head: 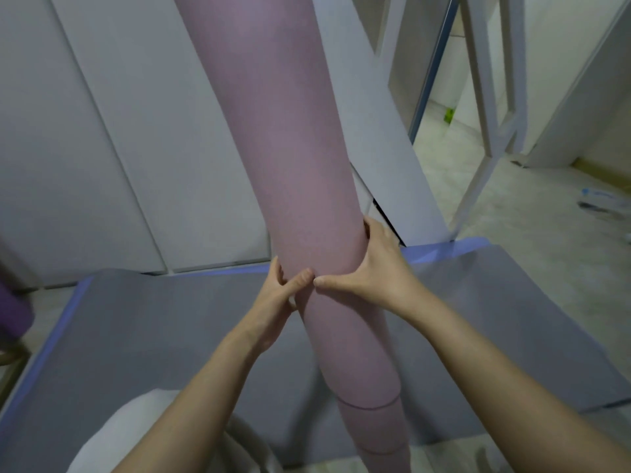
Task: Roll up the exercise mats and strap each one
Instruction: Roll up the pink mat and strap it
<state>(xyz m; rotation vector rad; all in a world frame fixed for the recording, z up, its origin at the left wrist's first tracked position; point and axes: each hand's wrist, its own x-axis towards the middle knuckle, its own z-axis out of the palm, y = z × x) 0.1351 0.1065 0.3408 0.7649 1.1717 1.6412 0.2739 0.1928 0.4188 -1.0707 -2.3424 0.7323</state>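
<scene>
Spreading across the lower half of the frame, a grey mat (153, 319) with a blue edge lies flat and unrolled on the floor (512, 216). White wall panels (102, 131) fill the upper left.

Up through the centre of the frame stands the pink rolled mat (300, 165), held on end and leaning slightly. Its foot is at the bottom centre, where the inner turns stick out in steps, so the roll has telescoped.

The right hand (372, 268) is clamped on the right side of the roll at mid-height, with its thumb laid across the front. The left hand (273, 302) grips the left side just below it, its thumb nearly meeting the other.

At the left edge a purple shape (13, 312) shows, too cut off to name.

The step in hand looks to be tightening and squaring the pink roll. No strap is in view. The next move likely calls for pressing the stepped end flush and keeping one hand tight on the roll so it cannot spring loose. The other hand would then fetch a strap. The grey mat is not yet rolled.
</scene>
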